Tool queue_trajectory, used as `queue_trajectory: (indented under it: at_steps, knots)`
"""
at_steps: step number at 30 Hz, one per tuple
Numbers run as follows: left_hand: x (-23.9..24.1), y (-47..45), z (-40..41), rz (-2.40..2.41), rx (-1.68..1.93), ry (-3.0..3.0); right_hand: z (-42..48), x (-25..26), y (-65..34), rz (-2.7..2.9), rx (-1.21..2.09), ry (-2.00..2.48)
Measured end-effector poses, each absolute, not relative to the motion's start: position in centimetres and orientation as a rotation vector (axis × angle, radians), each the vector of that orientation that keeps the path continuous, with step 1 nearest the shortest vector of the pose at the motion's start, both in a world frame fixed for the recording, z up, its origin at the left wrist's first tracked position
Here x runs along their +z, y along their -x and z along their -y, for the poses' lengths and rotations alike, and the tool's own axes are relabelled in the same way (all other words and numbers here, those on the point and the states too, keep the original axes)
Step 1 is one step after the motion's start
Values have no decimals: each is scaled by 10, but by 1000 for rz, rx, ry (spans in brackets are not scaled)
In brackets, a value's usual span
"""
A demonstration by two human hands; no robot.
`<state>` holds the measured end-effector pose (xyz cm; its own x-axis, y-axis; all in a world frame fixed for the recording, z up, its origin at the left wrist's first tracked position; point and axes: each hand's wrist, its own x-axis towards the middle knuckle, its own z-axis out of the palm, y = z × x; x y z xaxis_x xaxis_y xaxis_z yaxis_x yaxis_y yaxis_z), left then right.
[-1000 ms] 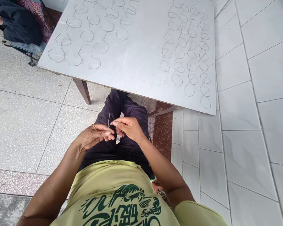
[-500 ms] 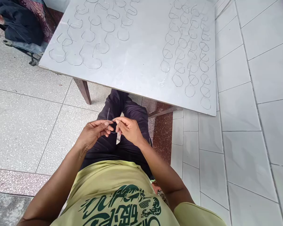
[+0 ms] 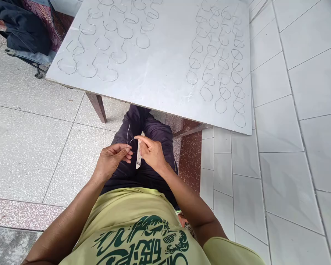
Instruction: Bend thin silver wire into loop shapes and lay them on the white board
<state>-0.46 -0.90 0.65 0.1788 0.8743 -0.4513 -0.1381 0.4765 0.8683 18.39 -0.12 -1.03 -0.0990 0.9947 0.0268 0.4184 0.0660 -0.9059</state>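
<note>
A thin silvery wire (image 3: 128,133) is between my two hands, above my lap. My left hand (image 3: 113,158) pinches it between thumb and fingertips, and one end sticks up away from me. The rest of the wire bends in a loop toward my right hand (image 3: 151,151). That hand is closed, its index finger stretched along the loop's upper end and its thumb tucked close. How firmly the right fingers grip the wire is hard to see.
Ahead stands a white-topped table (image 3: 165,73) with a wooden leg (image 3: 97,106). Bent wire pieces (image 3: 107,70) lie at its left, and rows of looped wires (image 3: 223,81) at its right. A folding chair (image 3: 35,57) with dark cloth stands far left. White tiles (image 3: 281,173) run along the right.
My right hand has shifted slightly right, away from the left fingertips, and the wire loop between them looks more open. My left hand has moved slightly right and nearer to me.
</note>
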Motion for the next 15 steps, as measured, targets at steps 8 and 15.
queue_trajectory:
  at_steps: [8,15]
  knots:
    - [12,8,-2,-1168,819,-771,4,-10,-184,1626,1048,1425]
    - [15,9,-1,-1178,775,-941,1,-9,-188,1649,1002,1458]
